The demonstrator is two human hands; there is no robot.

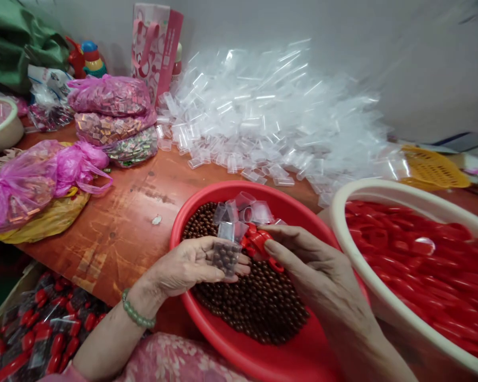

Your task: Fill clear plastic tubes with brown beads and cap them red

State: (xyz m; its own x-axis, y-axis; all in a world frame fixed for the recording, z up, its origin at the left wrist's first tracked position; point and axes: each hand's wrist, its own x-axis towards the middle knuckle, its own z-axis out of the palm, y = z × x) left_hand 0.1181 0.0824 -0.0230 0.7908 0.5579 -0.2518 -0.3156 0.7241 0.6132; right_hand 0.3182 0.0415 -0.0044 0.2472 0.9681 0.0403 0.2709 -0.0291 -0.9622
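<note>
My left hand (207, 260) holds a small clear plastic case (226, 257) partly filled with dark brown balls, the fingers lying beneath it. Pinched between the thumb and fingers of my right hand (302, 254) are red plastic caps (255, 240), close to the case's right side. I cannot tell whether cap and case touch. Both hands are over a red basin (239, 345) that contains many dark brown balls (258, 302). Several empty clear cases (245, 209) lie on the balls at the basin's far side.
A big heap of clear cases (263, 116) covers the table's back. At right stands a cream basin (338, 212) of red caps (418, 265), with a yellow basket (438, 167) behind. Pink bags (111, 95) sit at left. Below them, a box holds filled red-capped cases (43, 329).
</note>
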